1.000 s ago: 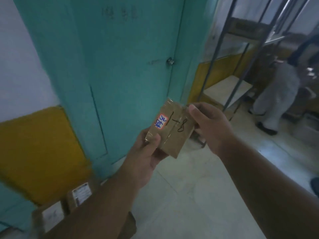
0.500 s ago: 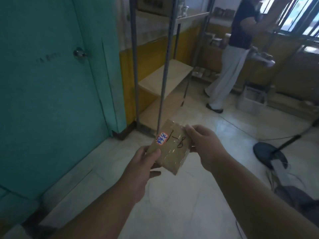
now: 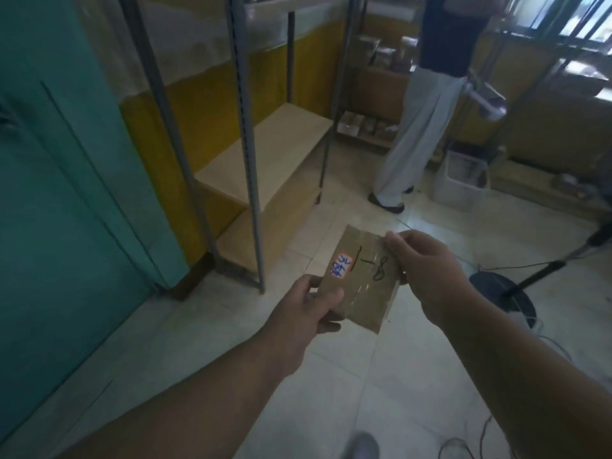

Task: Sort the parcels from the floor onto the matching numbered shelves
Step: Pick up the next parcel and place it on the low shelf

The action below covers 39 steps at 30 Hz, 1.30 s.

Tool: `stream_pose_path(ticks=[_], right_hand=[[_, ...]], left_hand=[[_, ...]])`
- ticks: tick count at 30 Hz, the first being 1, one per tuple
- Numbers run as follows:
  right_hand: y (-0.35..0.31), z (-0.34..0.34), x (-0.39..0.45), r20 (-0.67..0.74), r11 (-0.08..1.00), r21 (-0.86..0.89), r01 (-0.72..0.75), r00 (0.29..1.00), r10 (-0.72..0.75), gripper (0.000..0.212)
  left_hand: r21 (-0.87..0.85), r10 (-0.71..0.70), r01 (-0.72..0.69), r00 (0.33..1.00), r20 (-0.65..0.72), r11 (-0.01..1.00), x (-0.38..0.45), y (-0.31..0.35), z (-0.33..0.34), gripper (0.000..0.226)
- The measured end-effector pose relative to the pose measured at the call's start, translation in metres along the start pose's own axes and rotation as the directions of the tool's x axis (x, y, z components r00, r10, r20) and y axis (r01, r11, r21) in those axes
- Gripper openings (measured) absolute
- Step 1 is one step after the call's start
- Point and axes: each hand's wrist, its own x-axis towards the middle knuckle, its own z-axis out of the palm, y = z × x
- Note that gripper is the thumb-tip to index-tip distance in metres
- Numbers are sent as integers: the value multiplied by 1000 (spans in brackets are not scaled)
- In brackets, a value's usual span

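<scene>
Both hands hold one parcel (image 3: 364,276) between them at chest height over the tiled floor (image 3: 331,376): the left hand (image 3: 308,306) pinches its near corner with thumb on top, and the right hand (image 3: 427,270) grips the far edge, fingers curled round it. Its top face reads "1-8" in black marker beside a small orange-edged sticker.

This parcel is picked up and read, I judge, but not yet shelved; the walk to the matching shelf and the placing are left. One metal rack (image 3: 245,134) stands just ahead with two bare wooden boards showing. A second rack behind carries several brown parcels, perhaps five or more, too blurred to count. One other person (image 3: 427,104) stands near it.
</scene>
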Motion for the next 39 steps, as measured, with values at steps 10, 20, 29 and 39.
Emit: stream_pose_path(ticks=[10, 20, 29, 39], right_hand=[[26, -23, 233, 303, 998, -18, 64, 951, -56, 31], [50, 78, 411, 599, 988, -109, 105, 800, -20, 30], [56, 135, 523, 722, 954, -215, 211, 692, 9, 30], [105, 185, 627, 927, 891, -218, 399, 370, 61, 28]], left_hand=[[-108, -16, -17, 955, -297, 994, 171, 5, 68, 47], [-356, -112, -126, 808, -578, 926, 305, -5, 38, 54], [-435, -211, -183, 672, -710, 882, 407, -2, 29, 43], [-512, -362, -307, 433, -826, 802, 509, -29, 59, 56]])
